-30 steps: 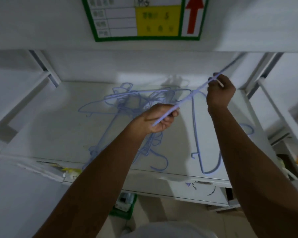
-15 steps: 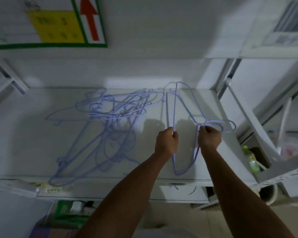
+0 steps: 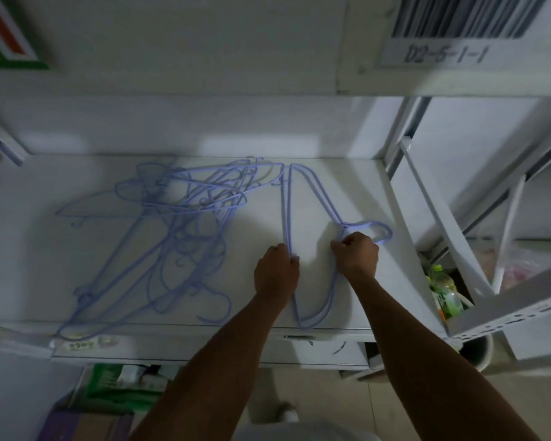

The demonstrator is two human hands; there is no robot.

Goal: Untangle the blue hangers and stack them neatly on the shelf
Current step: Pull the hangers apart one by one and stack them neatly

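A tangled heap of thin blue hangers lies on the left half of the white shelf. To its right, the freed blue hangers lie flat on the shelf, stacked, hooks pointing right near the shelf's edge. My left hand pinches their long straight bar. My right hand grips the neck just below the hooks. Both hands rest low on the shelf surface.
A metal upright and slanted braces border the shelf on the right. A green-labelled bottle stands in a bin lower right. A barcode label sits on the shelf above. Boxes lie on the floor below.
The hanger was held up in the air a second ago; it now lies flat on the right of the shelf with both hands still on it. My view has shifted right.
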